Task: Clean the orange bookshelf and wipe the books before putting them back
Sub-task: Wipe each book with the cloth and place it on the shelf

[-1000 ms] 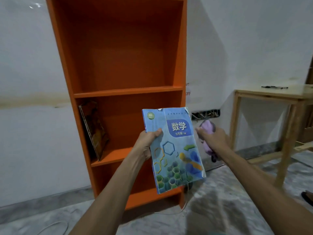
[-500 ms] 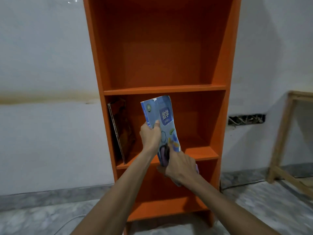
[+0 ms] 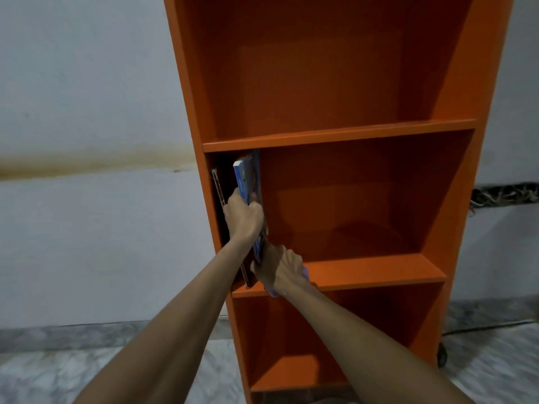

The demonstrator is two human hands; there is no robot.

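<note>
One bookshelf (image 3: 335,135), two books, one cloth (image 3: 304,272). My left hand (image 3: 243,217) clamps the blue book (image 3: 246,176), now moved into the middle shelf (image 3: 364,272) beside the dark book (image 3: 217,185); my right hand (image 3: 278,268) clutches the cloth

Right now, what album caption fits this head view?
Left hand holds a blue book beside a dark book in the orange bookshelf; right hand grips a purple cloth.

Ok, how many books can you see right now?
2. A dark book leans against the left wall of the middle shelf; the blue book stands just right of it, gripped by the left hand. More could hide behind them.
</note>
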